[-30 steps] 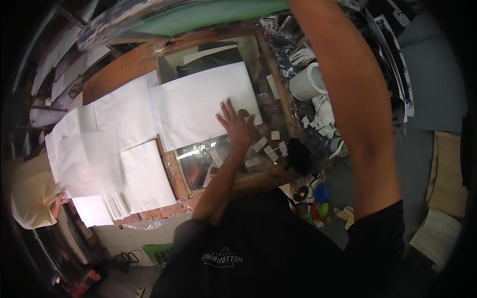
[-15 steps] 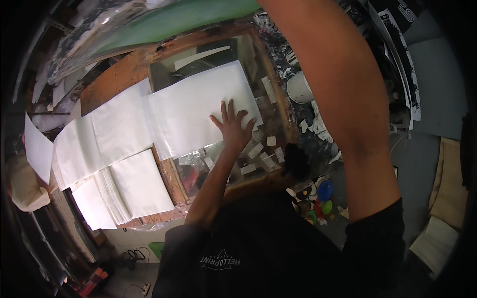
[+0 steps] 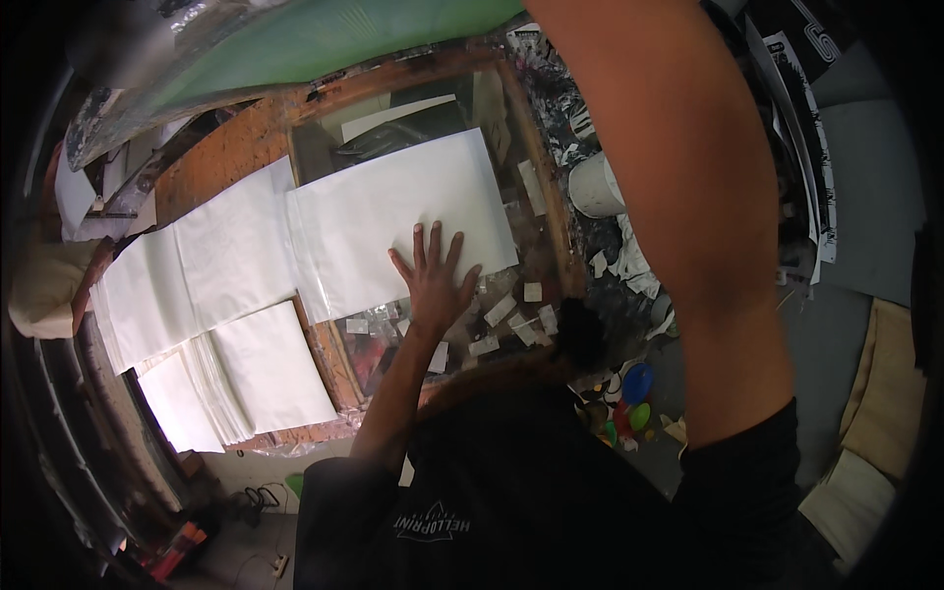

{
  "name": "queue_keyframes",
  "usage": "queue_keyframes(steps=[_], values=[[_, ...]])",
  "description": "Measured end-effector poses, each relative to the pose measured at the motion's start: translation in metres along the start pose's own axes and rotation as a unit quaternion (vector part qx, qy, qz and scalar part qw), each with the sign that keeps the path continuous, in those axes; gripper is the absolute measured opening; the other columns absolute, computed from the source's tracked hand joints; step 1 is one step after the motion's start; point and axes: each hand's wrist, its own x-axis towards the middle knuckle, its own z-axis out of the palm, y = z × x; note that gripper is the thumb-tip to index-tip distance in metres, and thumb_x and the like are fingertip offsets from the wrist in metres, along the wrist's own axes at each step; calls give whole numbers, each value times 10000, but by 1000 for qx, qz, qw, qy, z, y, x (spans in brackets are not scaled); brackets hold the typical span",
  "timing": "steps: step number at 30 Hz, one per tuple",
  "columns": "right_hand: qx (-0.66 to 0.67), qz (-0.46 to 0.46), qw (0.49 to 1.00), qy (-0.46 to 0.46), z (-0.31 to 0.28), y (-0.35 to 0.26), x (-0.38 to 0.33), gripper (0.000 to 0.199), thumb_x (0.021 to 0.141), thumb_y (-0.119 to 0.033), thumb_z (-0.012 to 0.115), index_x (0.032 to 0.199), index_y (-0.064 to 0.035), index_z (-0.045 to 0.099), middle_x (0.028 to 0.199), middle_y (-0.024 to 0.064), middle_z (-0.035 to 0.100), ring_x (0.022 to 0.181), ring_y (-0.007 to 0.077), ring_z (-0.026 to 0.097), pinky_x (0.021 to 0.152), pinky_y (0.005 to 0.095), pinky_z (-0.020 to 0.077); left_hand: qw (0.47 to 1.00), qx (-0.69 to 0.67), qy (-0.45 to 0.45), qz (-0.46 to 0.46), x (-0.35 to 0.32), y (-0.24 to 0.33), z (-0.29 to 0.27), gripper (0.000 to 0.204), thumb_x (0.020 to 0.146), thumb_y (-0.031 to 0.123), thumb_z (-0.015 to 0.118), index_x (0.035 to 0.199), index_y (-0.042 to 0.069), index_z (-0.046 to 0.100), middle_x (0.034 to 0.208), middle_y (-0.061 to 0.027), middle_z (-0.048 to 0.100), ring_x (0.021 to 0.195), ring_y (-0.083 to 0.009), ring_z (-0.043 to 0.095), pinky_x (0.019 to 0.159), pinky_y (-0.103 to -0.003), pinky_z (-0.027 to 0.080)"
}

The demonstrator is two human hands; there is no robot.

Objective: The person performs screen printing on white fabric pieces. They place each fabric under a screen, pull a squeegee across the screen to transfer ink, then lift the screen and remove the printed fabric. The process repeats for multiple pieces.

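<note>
The left hand (image 3: 431,278) lies flat on the lower edge of a large white sheet (image 3: 398,218), its fingers (image 3: 434,241) spread wide and pressed down on the paper, gripping nothing; the sheet rests on a glass panel (image 3: 511,177) set in a wooden frame (image 3: 544,187), filling most of the pane and tilted a little against the frame's edges; the right arm rises up the right side of the view and runs out past the top edge, so the right hand is out of sight and I cannot tell how its fingers stand; just below and to the right of the left hand, small white scraps (image 3: 500,310) lie scattered on the glass, near the wrist; to the left of the frame, more white sheets (image 3: 202,261) lie overlapping on the worn wooden table (image 3: 221,157), and a stack of white paper (image 3: 270,369) sits nearer the table's front edge; right of the frame stands a white cup (image 3: 593,185) among crumpled, paint-smeared paper; a green board (image 3: 334,39) lies across the far end of the table; small round coloured items (image 3: 634,388) sit low at the right, too blurred to name.
</note>
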Motion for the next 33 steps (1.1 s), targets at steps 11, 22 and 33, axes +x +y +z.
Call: queue_keyframes(steps=[11, 22, 33], values=[[47, 46, 994, -88, 2, -8, -2, 479, 983, -403, 467, 735, -27, 631, 712, 64, 559, 617, 176, 471, 551, 368, 418, 998, -27, -5, 49, -9, -15, -1, 598, 947, 423, 651, 1467, 147, 545, 1619, -178, 347, 1544, -407, 208, 1157, -767, 73], [51, 50, 997, -2, 31, -14, -19, 683, 1037, -587, 466, 506, -159, 439, 494, -72, 286, 464, 98, 241, 475, 335, 244, 995, -28, 10, 92, -10, -27, 2, 602, 941, 460, 648, 1445, 142, 560, 1587, -115, 415, 1532, -375, 247, 1170, -764, 96], [65, 76, 993, -66, 22, -24, -26, 434, 1005, -336, 567, 624, -137, 508, 519, -57, 373, 441, 70, 279, 404, 259, 251, 994, -48, 15, 102, -10, -27, 0, 614, 941, 434, 662, 1470, 149, 533, 1588, -122, 418, 1530, -357, 266, 1182, -741, 105]])
